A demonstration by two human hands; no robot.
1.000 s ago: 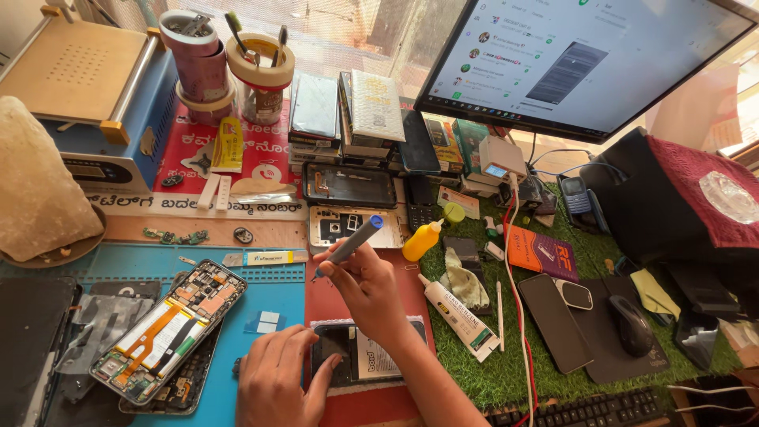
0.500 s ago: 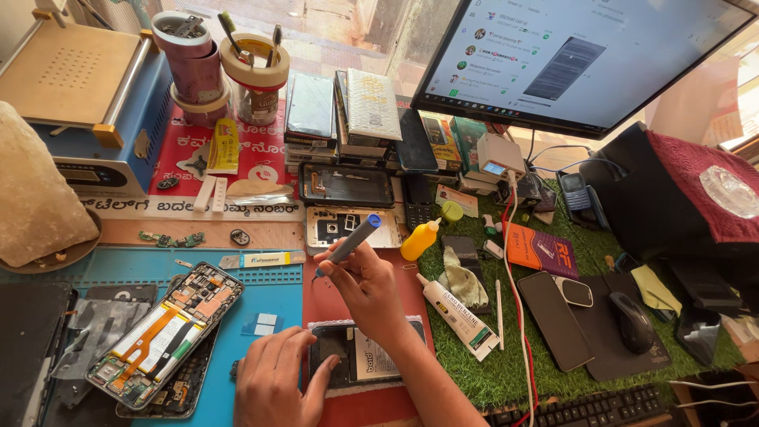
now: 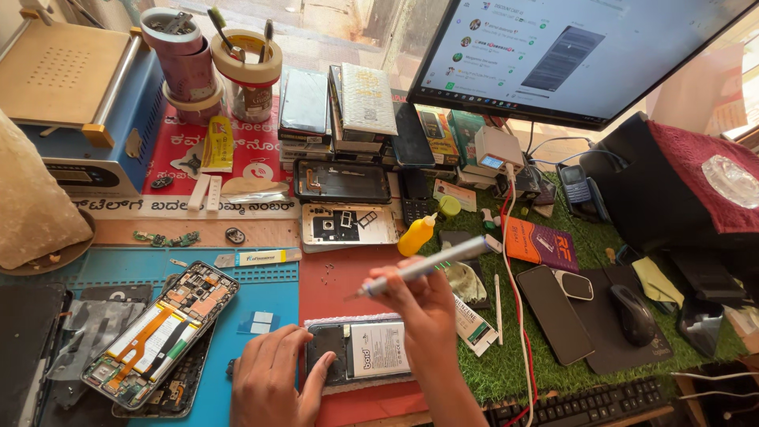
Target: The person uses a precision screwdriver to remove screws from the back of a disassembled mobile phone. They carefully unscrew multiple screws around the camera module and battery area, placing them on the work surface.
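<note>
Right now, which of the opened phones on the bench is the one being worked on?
Start at the big monitor and come straight down to the red mat at the near edge. The opened phone lies flat there under the left hand. Unlike the other opened phone on the blue mat, it shows a white battery.

Your left hand (image 3: 273, 379) lay on the opened phone (image 3: 360, 352) before you, your right hand (image 3: 423, 304) above it held a screwdriver (image 3: 423, 267), second opened phone (image 3: 162, 336) lay left, monitor (image 3: 569, 55) stood behind, mouse (image 3: 632, 312) sat right.

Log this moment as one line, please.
left hand: pressing opened phone on mat | right hand: holding screwdriver, tip raised above phone | second opened phone: left, untouched
</note>
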